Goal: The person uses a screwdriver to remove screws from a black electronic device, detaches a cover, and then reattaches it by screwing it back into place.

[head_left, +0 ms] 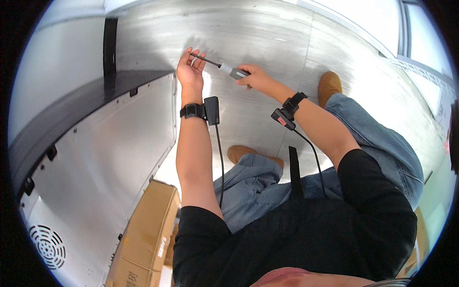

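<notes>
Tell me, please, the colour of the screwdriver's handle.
The screwdriver's handle is two-tone grey, paler toward the dark shaft; the head view shows it.

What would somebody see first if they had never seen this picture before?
Probably the grey screwdriver near the top middle, gripped in the right hand, its tip by the left hand. Next, the big shiny metal panel on the left, with curved slots low down. Beside it, at the lower left, is a brown cardboard box.
</notes>
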Action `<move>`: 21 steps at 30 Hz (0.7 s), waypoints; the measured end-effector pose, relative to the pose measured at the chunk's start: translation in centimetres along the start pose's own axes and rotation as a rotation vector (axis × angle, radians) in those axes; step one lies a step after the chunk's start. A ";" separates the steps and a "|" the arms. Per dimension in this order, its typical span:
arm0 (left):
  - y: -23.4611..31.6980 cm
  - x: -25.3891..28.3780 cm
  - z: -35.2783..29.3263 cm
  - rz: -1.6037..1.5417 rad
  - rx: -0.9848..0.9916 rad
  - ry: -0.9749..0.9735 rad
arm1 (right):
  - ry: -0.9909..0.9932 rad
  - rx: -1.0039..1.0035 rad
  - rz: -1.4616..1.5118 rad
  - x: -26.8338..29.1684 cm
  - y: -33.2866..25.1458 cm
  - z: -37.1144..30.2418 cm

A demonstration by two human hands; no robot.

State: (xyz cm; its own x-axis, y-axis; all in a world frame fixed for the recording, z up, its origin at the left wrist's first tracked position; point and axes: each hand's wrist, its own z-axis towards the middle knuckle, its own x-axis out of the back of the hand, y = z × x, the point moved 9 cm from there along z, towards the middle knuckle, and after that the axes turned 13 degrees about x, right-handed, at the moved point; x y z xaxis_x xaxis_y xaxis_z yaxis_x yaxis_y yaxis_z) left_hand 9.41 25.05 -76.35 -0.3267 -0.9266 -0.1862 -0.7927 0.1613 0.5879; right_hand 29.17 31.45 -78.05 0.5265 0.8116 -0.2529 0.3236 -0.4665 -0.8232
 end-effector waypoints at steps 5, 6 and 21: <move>-0.1 -9.5 -1.4 0.107 -0.045 -0.240 | 0.117 0.041 0.205 7.1 -2.5 -2.5; -0.2 -11.3 -1.8 0.126 -0.043 -0.278 | 0.131 0.042 0.250 8.4 -2.9 -3.2; -2.3 -33.1 -3.2 0.654 -0.292 -0.386 | 0.309 0.291 0.604 22.0 -2.0 -9.4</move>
State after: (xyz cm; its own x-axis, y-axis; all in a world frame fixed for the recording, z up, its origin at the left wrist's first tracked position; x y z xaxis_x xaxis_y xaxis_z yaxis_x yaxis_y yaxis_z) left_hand 23.71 54.26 -69.07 -0.8738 -0.4847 0.0394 -0.2312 0.4853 0.8432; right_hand 47.52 46.97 -77.20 0.7585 0.2866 -0.5852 -0.2916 -0.6538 -0.6982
